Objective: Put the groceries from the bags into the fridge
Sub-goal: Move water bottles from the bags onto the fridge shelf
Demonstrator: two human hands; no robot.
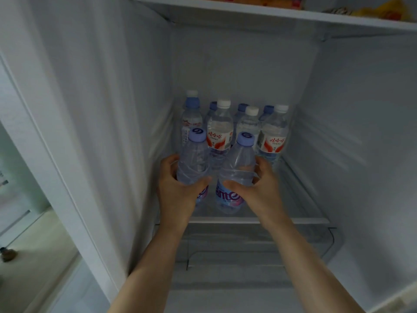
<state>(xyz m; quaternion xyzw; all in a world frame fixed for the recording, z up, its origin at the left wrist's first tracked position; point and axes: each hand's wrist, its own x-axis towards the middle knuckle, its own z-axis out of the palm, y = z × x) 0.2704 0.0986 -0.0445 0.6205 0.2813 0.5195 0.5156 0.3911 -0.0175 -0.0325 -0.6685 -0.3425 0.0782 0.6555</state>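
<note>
Two clear water bottles with lilac caps, one per hand, both upright at the front of the fridge shelf [259, 220]. Left hand [178, 188] wraps the left bottle [194, 159] around its middle, thumb across the front; right hand [259, 188] grips the right bottle [239, 163] the same way. Both have pale blue-pink labels, the lettering partly covered by thumbs (only "ante" readable on the right one). Whether their bases touch the shelf, cannot tell. Behind them on the shelf stands a cluster of bottles [220, 127], white-capped with red-and-white labels and lilac-capped ones further back, mostly hidden. Above the shelf, an upper shelf [248, 12] holds orange and yellow packaging, cut off by the frame edge. Below the shelf, a clear drawer [259, 245], dim.
</note>
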